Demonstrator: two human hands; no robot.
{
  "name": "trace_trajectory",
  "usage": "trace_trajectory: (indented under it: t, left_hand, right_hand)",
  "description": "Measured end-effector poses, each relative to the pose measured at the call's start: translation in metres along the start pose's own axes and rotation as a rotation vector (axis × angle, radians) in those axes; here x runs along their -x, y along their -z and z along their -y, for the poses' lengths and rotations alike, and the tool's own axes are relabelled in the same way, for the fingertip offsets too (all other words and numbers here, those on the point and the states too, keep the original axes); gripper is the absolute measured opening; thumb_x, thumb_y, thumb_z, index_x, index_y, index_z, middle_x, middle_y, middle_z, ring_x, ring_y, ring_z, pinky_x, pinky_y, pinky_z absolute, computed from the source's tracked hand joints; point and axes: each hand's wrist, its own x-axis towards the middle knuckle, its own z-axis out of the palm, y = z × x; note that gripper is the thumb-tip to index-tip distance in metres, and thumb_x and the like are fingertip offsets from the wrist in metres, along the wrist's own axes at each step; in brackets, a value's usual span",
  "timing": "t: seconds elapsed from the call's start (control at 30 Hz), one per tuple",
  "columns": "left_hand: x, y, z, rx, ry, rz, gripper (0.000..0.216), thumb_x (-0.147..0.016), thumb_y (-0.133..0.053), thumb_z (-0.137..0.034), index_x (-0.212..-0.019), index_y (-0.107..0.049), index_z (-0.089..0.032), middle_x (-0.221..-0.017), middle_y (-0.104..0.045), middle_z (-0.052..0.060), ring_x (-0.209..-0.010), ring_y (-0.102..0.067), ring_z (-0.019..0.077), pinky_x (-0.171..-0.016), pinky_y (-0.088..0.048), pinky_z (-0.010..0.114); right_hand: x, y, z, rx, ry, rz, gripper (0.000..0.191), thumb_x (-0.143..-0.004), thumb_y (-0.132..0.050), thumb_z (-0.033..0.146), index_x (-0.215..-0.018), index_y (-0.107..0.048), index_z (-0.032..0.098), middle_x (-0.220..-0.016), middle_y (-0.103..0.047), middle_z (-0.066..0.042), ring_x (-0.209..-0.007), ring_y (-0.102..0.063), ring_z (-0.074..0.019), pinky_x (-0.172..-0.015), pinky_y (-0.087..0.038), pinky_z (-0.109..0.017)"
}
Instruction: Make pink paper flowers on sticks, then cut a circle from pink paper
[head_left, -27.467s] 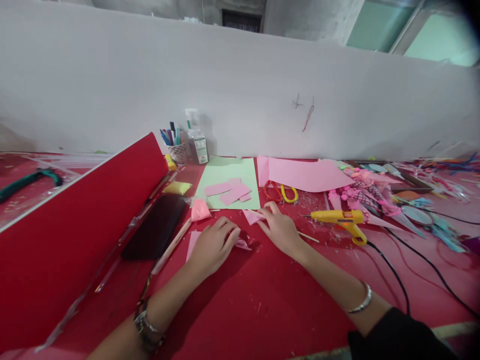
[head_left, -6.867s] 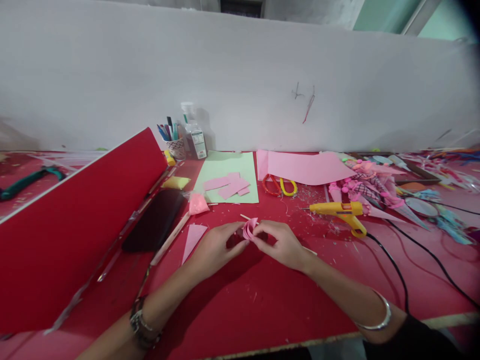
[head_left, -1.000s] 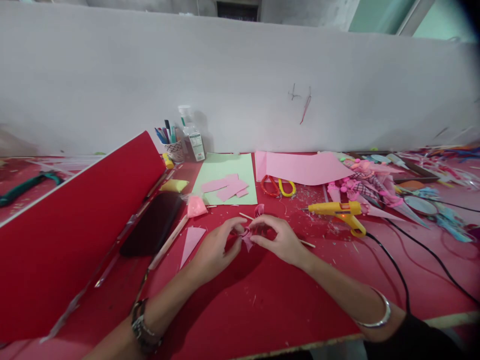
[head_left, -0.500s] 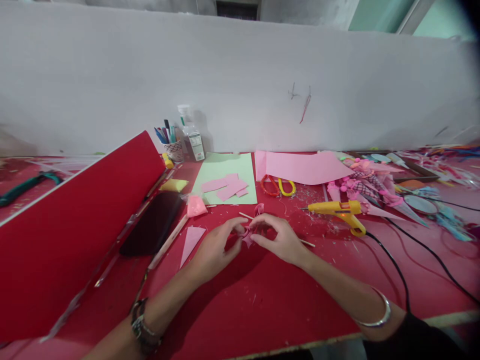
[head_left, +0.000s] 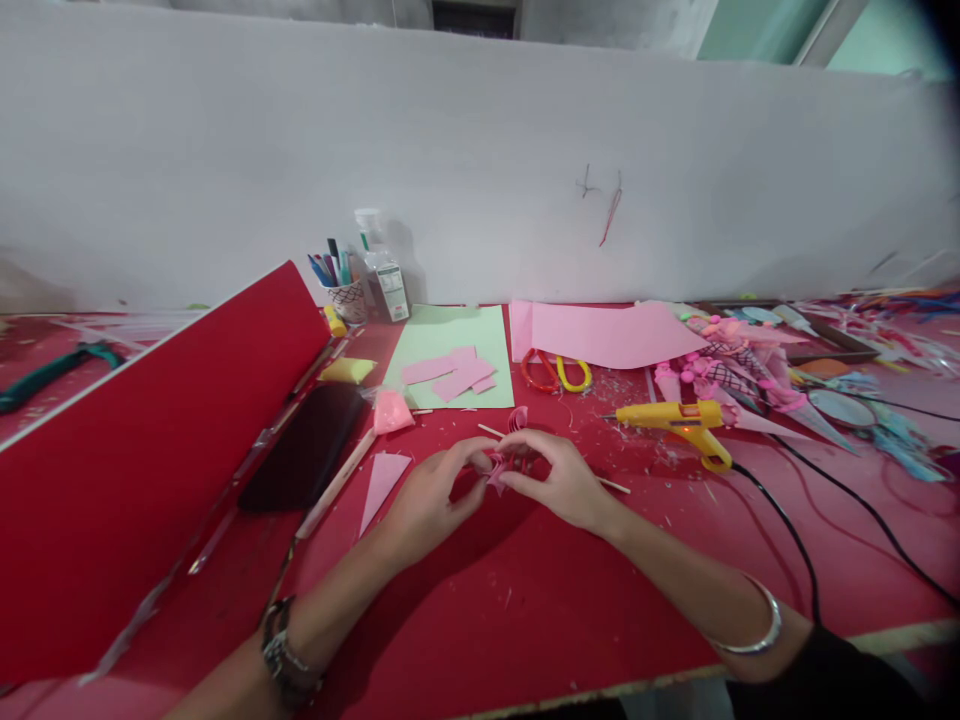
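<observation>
Between my two hands is a small pink paper piece [head_left: 496, 474] with pointed tips at its lower end. My left hand [head_left: 442, 490] pinches it from the left with thumb and fingers. From the right, my right hand [head_left: 551, 475] grips the same piece, its fingertips partly hiding it. Just beyond my fingers sits a curled pink paper strip [head_left: 517, 420]. A thin wooden stick [head_left: 615, 486] lies on the table, passing behind my right hand. Left of my left hand is a folded pink paper triangle [head_left: 383, 485].
A yellow glue gun [head_left: 675, 418] with a black cord lies at right. Scissors [head_left: 574, 374] rest below pink paper [head_left: 607, 332]. Pink cut strips lie on a green sheet [head_left: 450, 325]. A dark phone [head_left: 304, 450] and a raised red board [head_left: 165, 450] stand at left.
The pink paper piece has turned slightly between my fingertips. My hands have barely shifted, and the things around them lie as before.
</observation>
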Motion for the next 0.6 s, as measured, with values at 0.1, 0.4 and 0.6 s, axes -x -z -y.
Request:
trace_trajectory:
  t: [0.1, 0.4, 0.6]
  left_hand:
    - [-0.0001, -0.0002, -0.0006, 0.002, -0.004, 0.004, 0.037, -0.075, -0.047, -0.009, -0.108, -0.041, -0.025, -0.087, -0.059, -0.001, -0.081, -0.058, 0.0126, -0.073, -0.046, 0.027]
    - [0.0000, 0.0004, -0.0018, 0.001, 0.004, -0.001, 0.034, -0.076, -0.046, -0.009, -0.106, -0.041, -0.025, -0.086, -0.059, -0.002, -0.081, -0.058, 0.0117, -0.073, -0.045, 0.026]
    - [-0.0002, -0.0008, -0.0015, 0.009, -0.009, 0.000, 0.036, -0.076, -0.047, -0.010, -0.108, -0.040, -0.024, -0.085, -0.059, -0.002, -0.079, -0.057, 0.0110, -0.072, -0.045, 0.025]
  right_hand:
    - [-0.0002, 0.0000, -0.0002, 0.004, 0.005, -0.011, 0.021, -0.074, -0.059, 0.029, -0.092, -0.056, 0.019, -0.085, -0.062, -0.003, -0.077, -0.057, -0.0141, -0.067, -0.046, -0.026]
    - [-0.0006, 0.0011, 0.0001, 0.004, 0.001, -0.014, 0.017, -0.077, -0.055, 0.029, -0.091, -0.055, 0.019, -0.086, -0.062, -0.003, -0.081, -0.058, -0.0149, -0.070, -0.046, -0.027]
    - [-0.0002, 0.0018, -0.0011, 0.024, 0.005, -0.056, 0.017, -0.077, -0.055, 0.028, -0.091, -0.054, 0.020, -0.084, -0.063, -0.003, -0.077, -0.059, -0.0138, -0.066, -0.047, -0.025]
